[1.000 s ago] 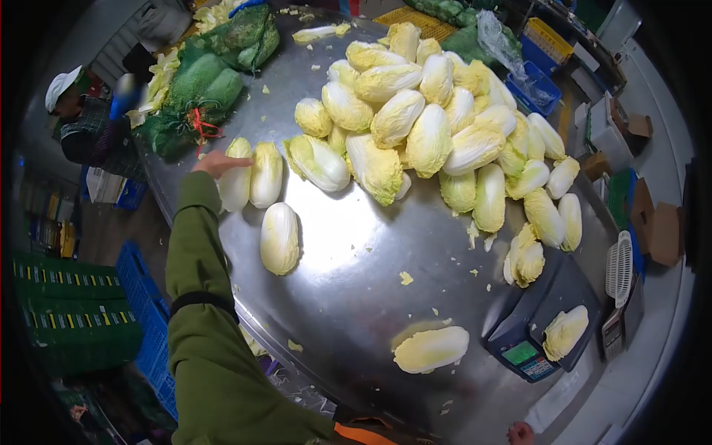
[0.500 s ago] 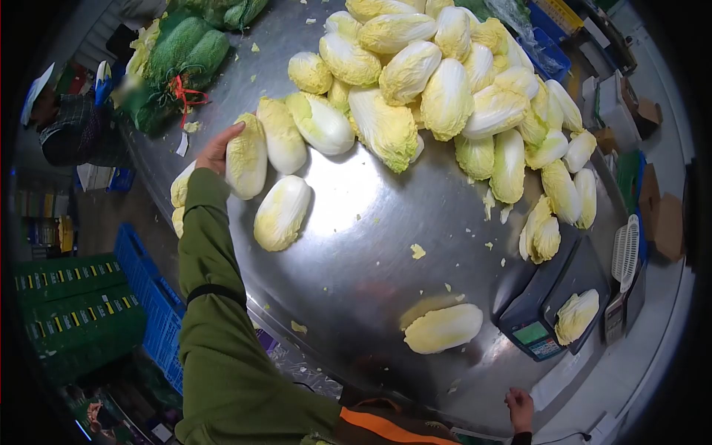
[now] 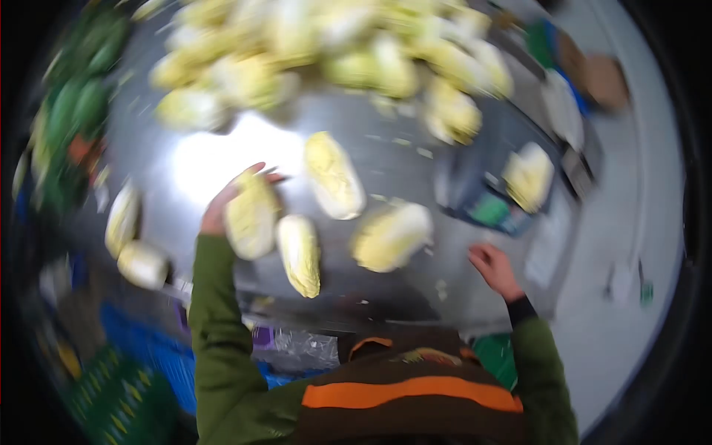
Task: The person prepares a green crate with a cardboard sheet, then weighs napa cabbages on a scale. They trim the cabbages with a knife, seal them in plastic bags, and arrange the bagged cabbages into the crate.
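My left hand (image 3: 220, 206) is wrapped around the far and left sides of a napa cabbage (image 3: 252, 222) at the near left of the metal table. Its fingertips show past the cabbage's top end. Just right of it lies a narrower napa cabbage (image 3: 300, 256), with another cabbage (image 3: 334, 176) beyond. A further cabbage (image 3: 393, 236) rests nearer the scale. My right hand (image 3: 495, 270) hovers at the table's near right, fingers curled and nothing visible in them. Close by, the dark scale (image 3: 463, 185) carries a cabbage (image 3: 529, 178).
A blurred heap of napa cabbages (image 3: 297, 37) covers the far side of the steel table (image 3: 356, 122). Two cabbages (image 3: 142, 265) lie at the left edge. Green net bags (image 3: 78, 111) are at far left. Blue crates (image 3: 148, 348) and green crates (image 3: 122, 397) stand below left.
The view has turned, so the heap appears higher and further left. My left hand has drawn cabbages towards me across the table. My right hand has come further into view.
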### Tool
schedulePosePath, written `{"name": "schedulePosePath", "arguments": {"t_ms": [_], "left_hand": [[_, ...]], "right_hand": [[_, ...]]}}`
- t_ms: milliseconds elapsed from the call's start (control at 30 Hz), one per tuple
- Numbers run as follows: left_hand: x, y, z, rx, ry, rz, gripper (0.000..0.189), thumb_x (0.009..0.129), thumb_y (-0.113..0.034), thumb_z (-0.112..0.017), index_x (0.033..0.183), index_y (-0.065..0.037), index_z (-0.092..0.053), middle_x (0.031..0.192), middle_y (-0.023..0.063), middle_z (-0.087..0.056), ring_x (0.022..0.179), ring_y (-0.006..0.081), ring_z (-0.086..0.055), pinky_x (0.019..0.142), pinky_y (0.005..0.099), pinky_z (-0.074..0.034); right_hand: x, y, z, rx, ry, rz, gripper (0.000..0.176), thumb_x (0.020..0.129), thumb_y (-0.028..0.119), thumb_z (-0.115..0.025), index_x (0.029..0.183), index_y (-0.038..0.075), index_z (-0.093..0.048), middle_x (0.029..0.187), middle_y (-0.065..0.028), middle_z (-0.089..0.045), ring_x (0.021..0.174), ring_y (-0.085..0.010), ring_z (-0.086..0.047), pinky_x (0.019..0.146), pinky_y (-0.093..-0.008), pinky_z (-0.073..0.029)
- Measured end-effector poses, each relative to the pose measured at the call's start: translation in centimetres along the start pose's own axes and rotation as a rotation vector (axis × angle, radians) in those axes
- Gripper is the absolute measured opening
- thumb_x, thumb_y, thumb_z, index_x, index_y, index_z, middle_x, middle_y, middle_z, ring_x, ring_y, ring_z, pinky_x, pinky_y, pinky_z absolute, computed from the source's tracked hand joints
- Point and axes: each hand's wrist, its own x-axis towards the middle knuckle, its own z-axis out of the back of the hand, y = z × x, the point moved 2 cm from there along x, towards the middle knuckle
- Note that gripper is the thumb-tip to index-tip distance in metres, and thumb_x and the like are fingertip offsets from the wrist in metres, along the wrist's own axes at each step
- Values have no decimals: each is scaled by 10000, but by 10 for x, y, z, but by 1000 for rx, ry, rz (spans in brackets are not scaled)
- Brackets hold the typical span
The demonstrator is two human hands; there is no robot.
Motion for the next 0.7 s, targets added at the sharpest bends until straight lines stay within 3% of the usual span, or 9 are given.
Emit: {"name": "schedulePosePath", "arguments": {"t_ms": [67,133,200,400,433,500,567,600,700], "left_hand": [[9,20,1,-149,-53,-52,674,922,-425,-520,1456,-39,-378,1328,252,-550,1089,343,-612,961,479,-513],[16,15,11,-75,202,-97,683,921,-464,-515,1445,-41,-399,1351,248,-534,1174,350,-570,995,489,-494],[14,7,0,-94,13,-250,666,937,-487,-502,1426,-40,-427,1373,236,-521,1204,349,-556,1015,503,-479],[35,0,-125,-148,-195,-382,674,942,-525,-509,1413,-47,-450,1387,217,-514,1242,350,-532,1069,541,-428],[48,9,-142,-151,-44,-349,689,938,-543,-529,1417,-54,-447,1388,197,-517,1275,348,-506,1093,538,-405],[66,49,-189,605,-3,-977,644,920,-471,-614,1391,-54,-474,1349,149,-557,1271,309,-510,1088,494,-417],[100,53,-258,-49,78,-342,595,893,-407,-652,1349,-55,-506,1303,132,-589,1201,270,-555,1026,430,-460],[111,66,-287,-16,153,-355,559,905,-395,-638,1327,-50,-516,1275,125,-599,1166,270,-573,1017,433,-463],[133,110,-372,436,260,-617,570,809,-122,-768,1298,-9,-496,1180,111,-600,1062,230,-611,919,372,-520]], "right_hand": [[-16,-16,9,-23,-122,-29,256,886,206,-695,1072,34,-656,822,-109,-625,736,-175,-598,696,-320,-492],[-29,-34,27,40,-291,-210,357,865,218,-723,1155,36,-623,873,-85,-637,747,-146,-608,709,-306,-503],[-25,-69,42,216,-589,-118,518,854,224,-744,1294,42,-538,988,-75,-631,747,-129,-603,726,-305,-515],[56,-44,101,506,-967,-310,1022,734,449,-840,1463,-26,-305,1374,-258,-407,1213,-322,-506,968,-365,-467],[76,-37,105,345,-967,-359,1055,723,444,-846,1473,-31,-278,1384,-257,-400,1245,-326,-487,1001,-385,-448],[102,-32,106,206,-968,-412,1089,712,440,-853,1483,-37,-250,1394,-257,-393,1276,-331,-468,1034,-405,-428],[116,-35,106,328,-844,-418,1100,704,419,-852,1484,-39,-227,1373,-251,-428,1238,-338,-514,995,-399,-466],[113,-42,109,343,-855,-419,1100,704,419,-852,1484,-39,-227,1373,-251,-428,1238,-338,-514,995,-399,-466],[100,-72,115,1311,-580,-40,930,785,409,-764,1450,-36,-291,1309,-227,-520,1046,-365,-631,822,-374,-558]]}}
